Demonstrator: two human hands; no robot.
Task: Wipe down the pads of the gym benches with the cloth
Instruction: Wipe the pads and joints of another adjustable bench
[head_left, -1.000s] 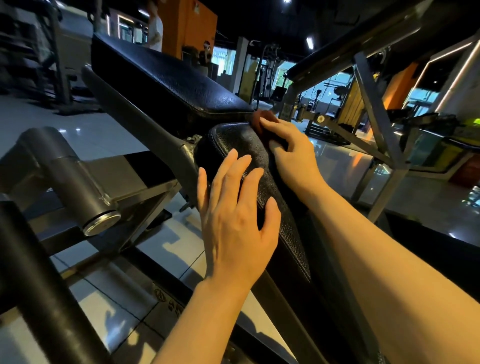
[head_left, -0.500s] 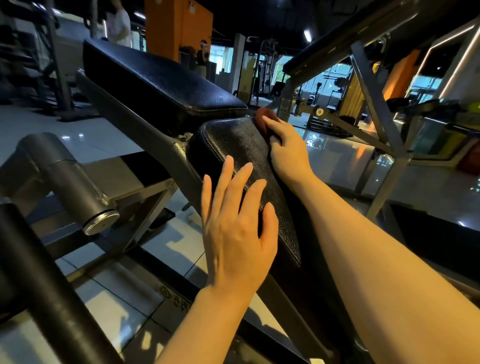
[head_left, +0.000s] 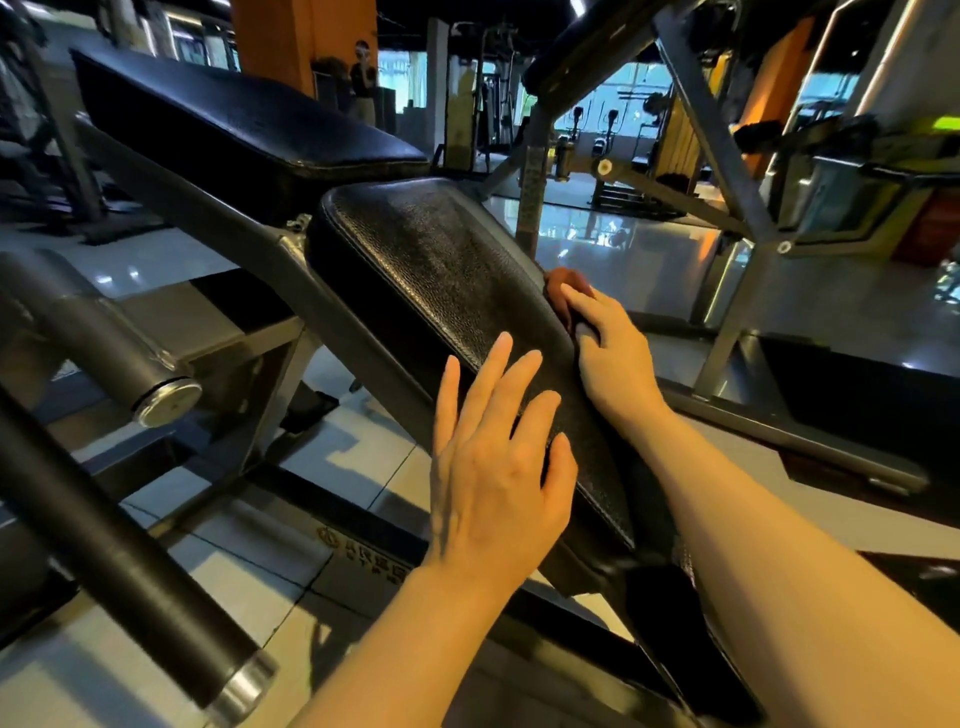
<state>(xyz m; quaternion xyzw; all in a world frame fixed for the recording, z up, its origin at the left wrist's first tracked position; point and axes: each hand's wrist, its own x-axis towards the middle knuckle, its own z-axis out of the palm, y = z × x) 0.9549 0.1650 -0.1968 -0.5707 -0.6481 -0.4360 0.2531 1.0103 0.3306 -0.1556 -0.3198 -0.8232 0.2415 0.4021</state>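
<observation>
Hands at work on a gym bench: the left hand (head_left: 498, 467) lies flat on the near part of the sloping black pad (head_left: 457, 280), its 4 fingers straight and slightly spread, thumb on the pad's top face, gripping nothing. The left forearm rises from the bottom edge of the frame, wrist nearly straight. The right hand (head_left: 613, 353) is on the pad's right edge, further up the slope, fingers curled over a brownish-orange cloth (head_left: 563, 283) and pressing it against the side of the pad. The right forearm crosses the lower right corner, cut off by the frame before the elbow. Only a small bunched part of the cloth shows beyond the fingertips; the rest is hidden under the hand and behind the pad's edge, and its size and fold cannot be made out. A 2nd black pad (head_left: 234, 124) sits higher on the same grey metal frame (head_left: 218, 208), just beyond the first with a narrow gap between them. At the left, 2 round bars (head_left: 119, 353) with metal end caps jut toward the camera, the lower one blurred. Pale floor tiles (head_left: 343, 457) show beneath the bench. The machines and a standing person (head_left: 362, 83) in the dim background are too small to make out.
</observation>
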